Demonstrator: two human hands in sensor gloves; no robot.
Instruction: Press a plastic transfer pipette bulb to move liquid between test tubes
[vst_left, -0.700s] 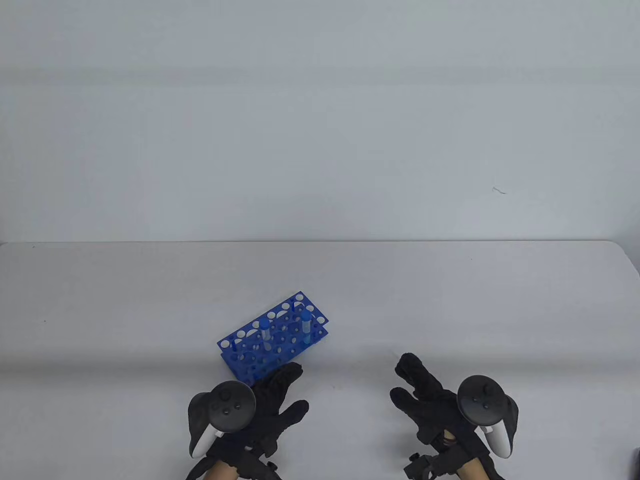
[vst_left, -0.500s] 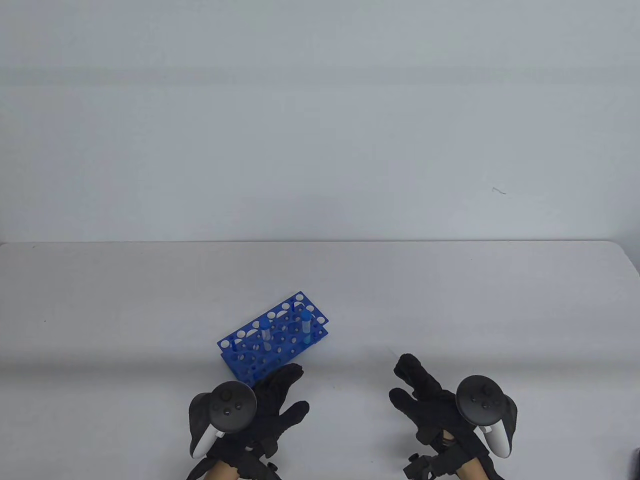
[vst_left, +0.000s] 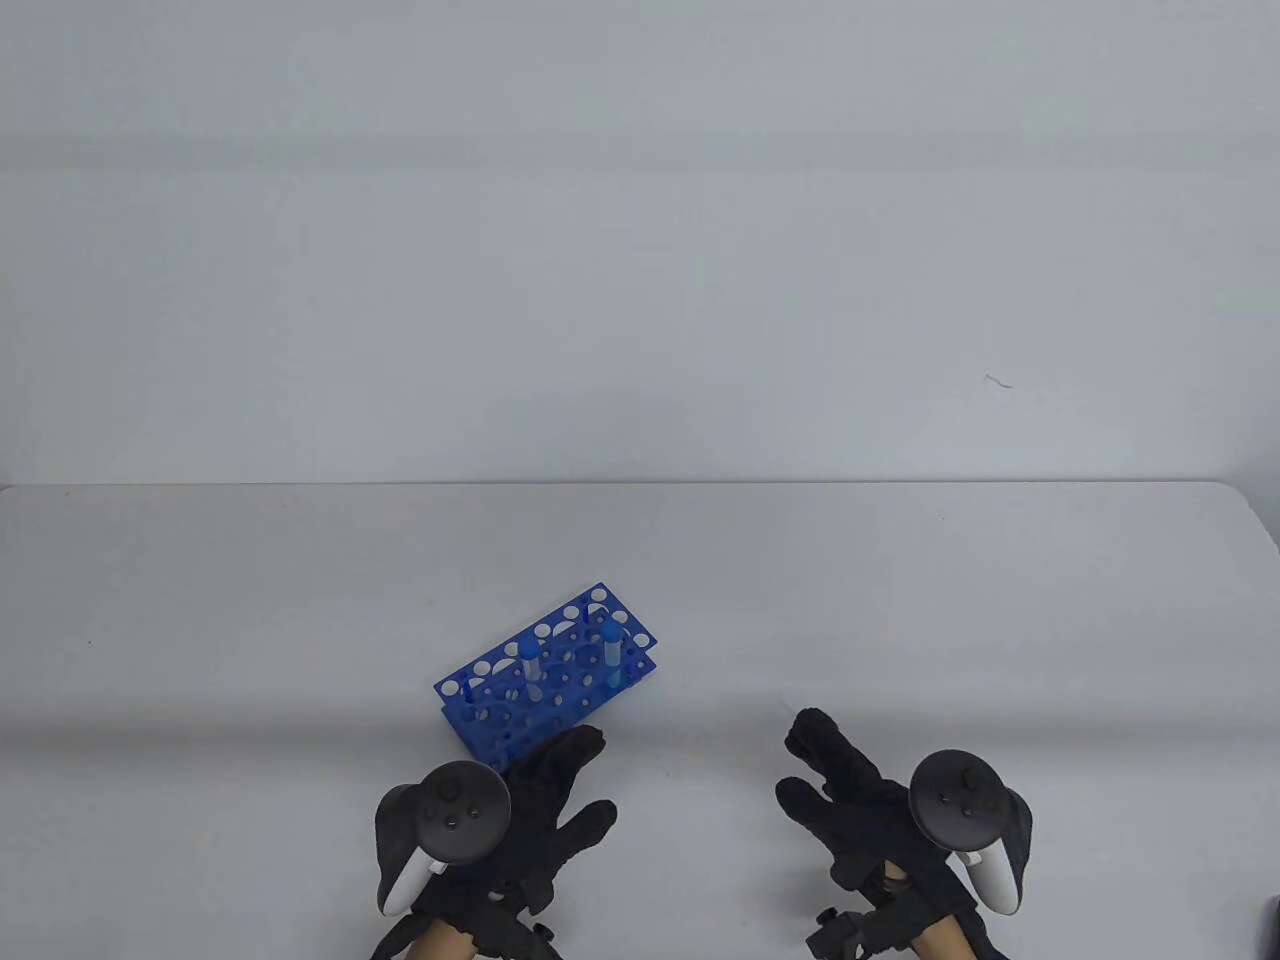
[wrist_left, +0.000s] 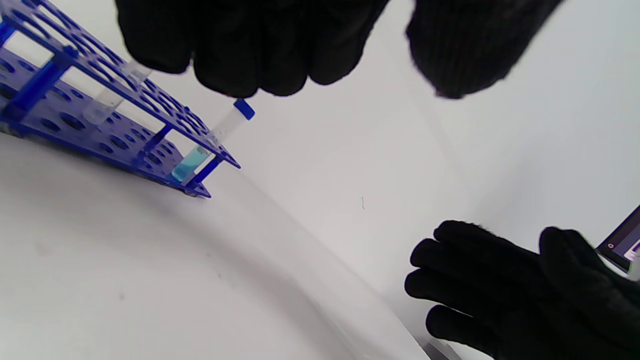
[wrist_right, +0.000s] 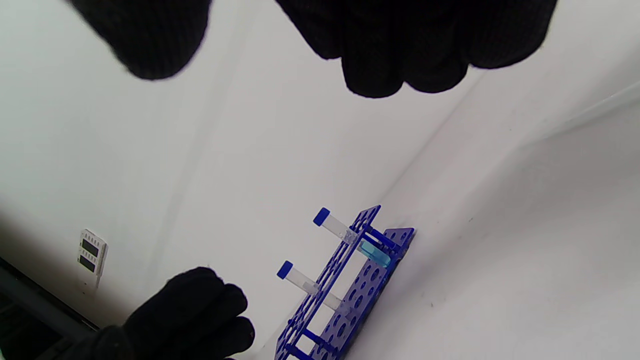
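Note:
A blue test tube rack (vst_left: 500, 700) stands at an angle on the white table, left of centre. It holds two blue-capped tubes. The left tube (vst_left: 530, 661) looks empty. The right tube (vst_left: 612, 647) holds pale blue liquid at its bottom, seen in the left wrist view (wrist_left: 190, 165) and the right wrist view (wrist_right: 374, 252). My left hand (vst_left: 565, 790) lies open and empty just in front of the rack's near edge. My right hand (vst_left: 815, 765) is open and empty, well to the right of the rack. No pipette is in view.
The table's far edge (vst_left: 640, 485) meets a plain wall. A dark object (vst_left: 1272, 925) pokes in at the bottom right corner. The left wrist view shows a dark device (wrist_left: 620, 240) at its right edge.
Almost nothing. My right hand has drifted very slightly to the left. The left hand, rack and tubes have not moved.

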